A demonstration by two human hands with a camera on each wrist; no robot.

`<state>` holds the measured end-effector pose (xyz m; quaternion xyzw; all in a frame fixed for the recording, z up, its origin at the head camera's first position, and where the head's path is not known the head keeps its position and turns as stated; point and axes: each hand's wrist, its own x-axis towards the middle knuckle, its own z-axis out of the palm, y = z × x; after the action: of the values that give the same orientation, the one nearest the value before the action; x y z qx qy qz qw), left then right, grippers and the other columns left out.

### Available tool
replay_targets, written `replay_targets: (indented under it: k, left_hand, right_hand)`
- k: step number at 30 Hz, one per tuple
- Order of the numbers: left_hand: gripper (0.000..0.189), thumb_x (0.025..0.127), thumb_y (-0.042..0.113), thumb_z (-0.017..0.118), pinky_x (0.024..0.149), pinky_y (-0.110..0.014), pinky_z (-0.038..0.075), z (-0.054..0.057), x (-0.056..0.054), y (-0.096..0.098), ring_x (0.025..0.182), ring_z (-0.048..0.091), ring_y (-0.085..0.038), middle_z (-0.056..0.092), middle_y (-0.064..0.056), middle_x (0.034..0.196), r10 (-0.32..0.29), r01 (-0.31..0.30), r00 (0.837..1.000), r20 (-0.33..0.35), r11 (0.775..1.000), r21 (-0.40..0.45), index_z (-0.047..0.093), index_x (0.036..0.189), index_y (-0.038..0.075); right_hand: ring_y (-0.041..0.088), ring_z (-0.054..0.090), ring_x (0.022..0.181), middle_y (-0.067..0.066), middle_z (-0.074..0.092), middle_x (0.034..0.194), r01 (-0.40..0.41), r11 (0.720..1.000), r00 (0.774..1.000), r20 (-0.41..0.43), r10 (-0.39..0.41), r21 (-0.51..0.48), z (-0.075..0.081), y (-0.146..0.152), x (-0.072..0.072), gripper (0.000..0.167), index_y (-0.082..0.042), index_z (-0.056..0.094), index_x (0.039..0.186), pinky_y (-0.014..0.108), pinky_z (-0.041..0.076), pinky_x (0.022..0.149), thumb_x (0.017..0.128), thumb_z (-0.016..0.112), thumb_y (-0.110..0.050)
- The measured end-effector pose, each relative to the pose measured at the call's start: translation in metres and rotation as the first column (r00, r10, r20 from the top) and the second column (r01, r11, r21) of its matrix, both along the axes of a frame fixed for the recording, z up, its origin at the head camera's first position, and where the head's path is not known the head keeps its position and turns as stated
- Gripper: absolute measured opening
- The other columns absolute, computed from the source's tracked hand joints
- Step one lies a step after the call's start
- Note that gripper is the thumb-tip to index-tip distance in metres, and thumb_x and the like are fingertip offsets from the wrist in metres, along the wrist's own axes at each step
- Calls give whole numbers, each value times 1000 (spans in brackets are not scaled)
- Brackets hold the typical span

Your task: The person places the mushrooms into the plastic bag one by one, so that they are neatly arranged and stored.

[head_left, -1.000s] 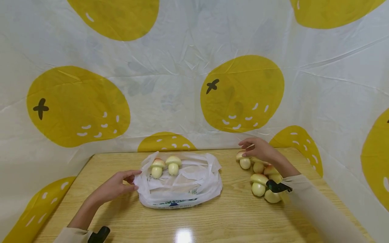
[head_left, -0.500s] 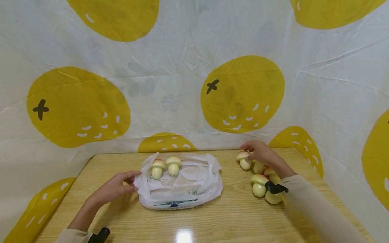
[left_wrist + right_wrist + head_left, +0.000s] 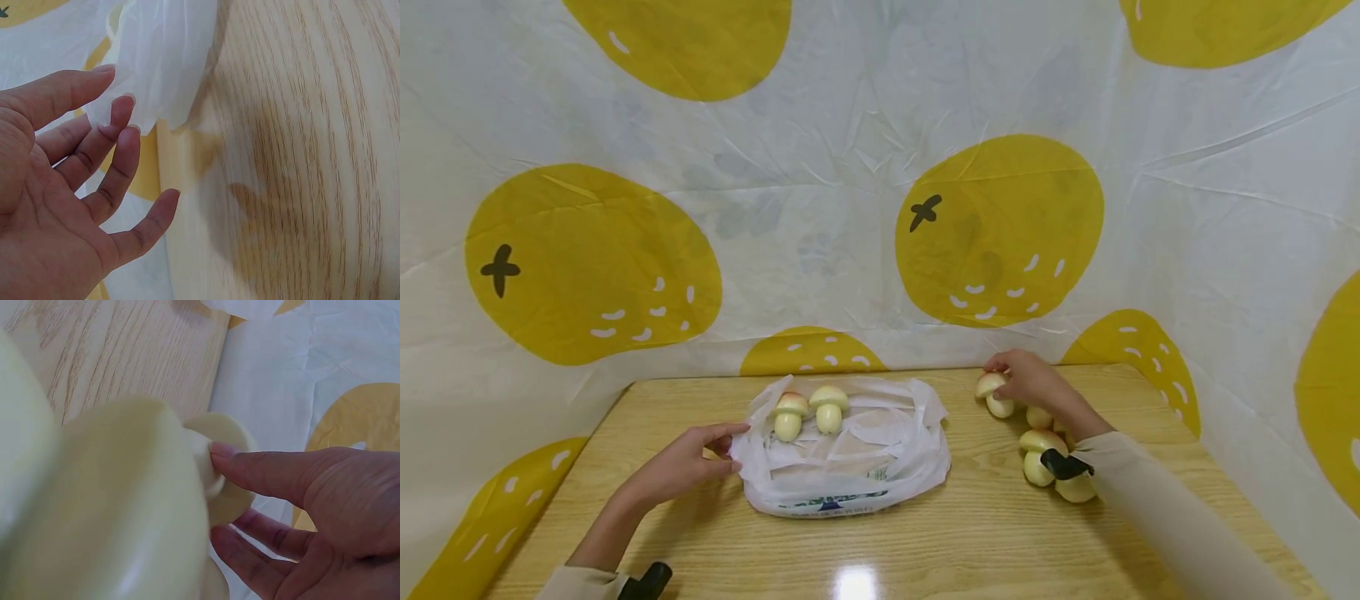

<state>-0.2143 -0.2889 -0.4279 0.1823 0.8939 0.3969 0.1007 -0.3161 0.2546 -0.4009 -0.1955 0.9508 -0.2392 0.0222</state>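
Observation:
With its thumb and fingers, my left hand (image 3: 688,458) pinches the left edge of a white plastic bag (image 3: 917,454). The bag lies on the table, its mouth spread wide. Two toy mushrooms (image 3: 787,425) with pale stems sit at the bag's back left. At the back right, my right hand (image 3: 1037,387) grips another mushroom (image 3: 990,385) with a reddish cap. In the right wrist view the thumb presses the held mushroom's stem (image 3: 201,459), and the other fingers are behind its cap.
Several more mushrooms (image 3: 1037,473) cluster under my right forearm, partly hidden by the wrist and its black strap (image 3: 1067,464). The wooden table (image 3: 760,554) ends at a white cloth (image 3: 820,275) with yellow fruit prints, hanging behind and at the sides.
My right hand has come down onto the mushroom and closed its fingers on it; the mushroom has shifted slightly left. The left hand and the bag stay in place.

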Motion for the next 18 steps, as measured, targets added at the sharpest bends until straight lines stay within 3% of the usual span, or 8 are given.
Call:
replay_targets:
  k: [6, 13, 18]
  left_hand:
    - [59, 93, 18, 75, 71, -26, 44, -1, -1, 0, 96, 50, -25, 57, -8, 101, -1, 1, 1000, -8, 1000, -7, 54, 144, -2]
    - [58, 93, 17, 75, 70, -27, 43, -1, -1, 1, 95, 49, -25, 56, -8, 100, -4, 4, 1000, -9, 1000, -3, 54, 144, -2]
    - [59, 92, 18, 75, 68, -27, 43, -1, -2, 0, 95, 50, -25, 57, -8, 100, -1, 1, 1000, -9, 1000, 2, 55, 144, -2]
  right_hand:
    - [43, 60, 110, 24, 67, 116, 2, 1000, 1000, -17, -2, 24, -1, -4, 2, 40, 5, 68, 121, 55, 47, 95, 84, 80, -4]
    - [44, 57, 115, 27, 64, 124, -2, 1000, 999, 40, 2, -3, 3, -9, 8, 42, 7, 65, 126, 54, 46, 95, 86, 73, 2]
    - [44, 56, 117, 27, 64, 126, -8, 999, 999, 53, 6, 33, 1, -10, 6, 47, 7, 64, 129, 54, 46, 95, 84, 74, 1]
